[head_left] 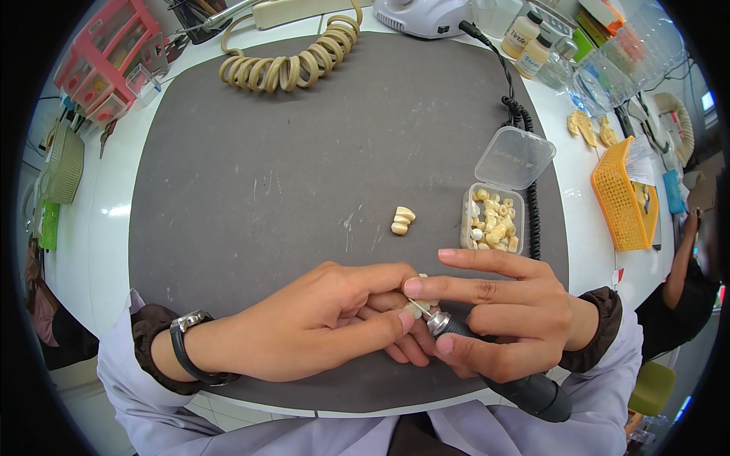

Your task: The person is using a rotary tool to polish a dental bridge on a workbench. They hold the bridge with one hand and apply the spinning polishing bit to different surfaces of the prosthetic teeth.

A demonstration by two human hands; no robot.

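My left hand (334,315) is closed around a small cream dental crown piece (423,305), pinched between thumb and fingers and partly hidden by them. In my right hand (517,311) is a black rotary handpiece (525,395) with a silver collar. Its thin bur reaches the crown piece; whether it touches cannot be made out. The right index finger rests near the left fingertips. Beyond the hands, a cream piece of joined tooth crowns (403,220) lies on the grey mat (304,175). Right of that, an open clear plastic box (464,228) holds several loose tooth crowns.
A coiled beige hose (281,68) lies at the mat's far edge. A black coiled cord (533,220) runs along the right side behind the box. Pink drawers (106,61) stand far left, an orange basket (620,197) right, and two small bottles (523,34) far right. Another person (677,296) sits at right.
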